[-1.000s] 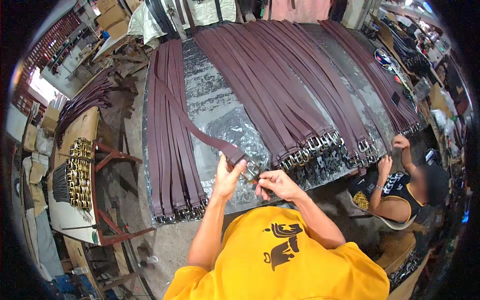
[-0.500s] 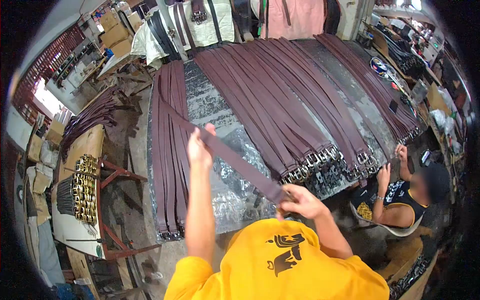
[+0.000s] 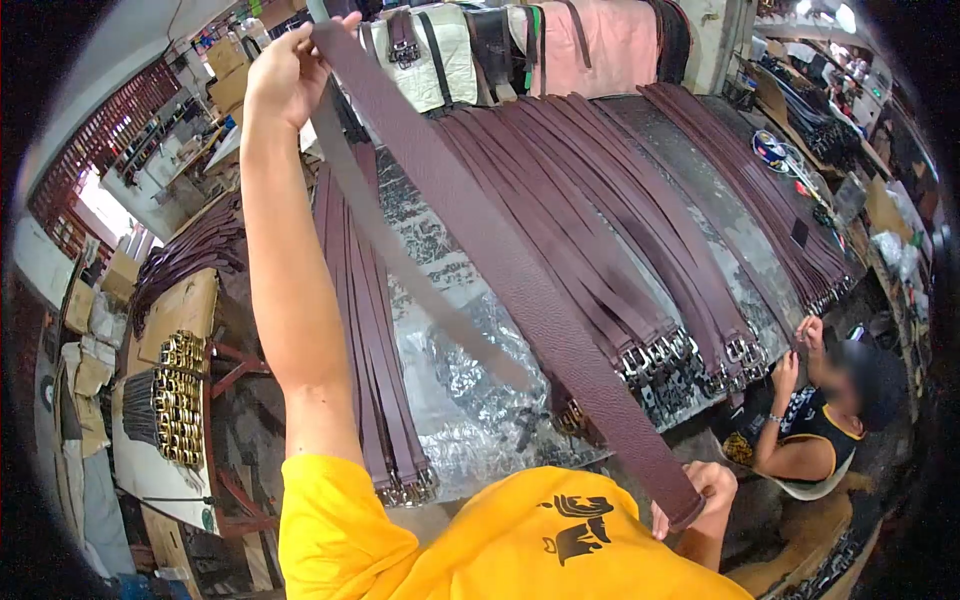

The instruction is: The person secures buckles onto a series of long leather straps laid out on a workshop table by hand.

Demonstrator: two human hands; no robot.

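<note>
A wide brown belt (image 3: 500,270) stretches diagonally between my hands above the table. My left hand (image 3: 295,75) is raised at the upper left, its fingers closed round the belt where it folds over. From there the other part of the strap hangs down, blurred. At the lower right my right hand (image 3: 708,490) grips the near end of the belt in front of my yellow shirt. Rows of brown belts (image 3: 345,300) with silver buckles (image 3: 655,355) lie on the dark table (image 3: 440,400), beneath the held belt.
A co-worker (image 3: 820,410) sits at the table's right corner, hands near a belt. Gold buckles (image 3: 180,415) lie on a side table at left. Plastic film (image 3: 470,350) covers part of the main table. Cloth-draped racks (image 3: 600,45) stand behind it.
My left hand has moved up and to the left, and my right hand down and to the right. The belt between them now spans a longer diagonal, closer to the camera.
</note>
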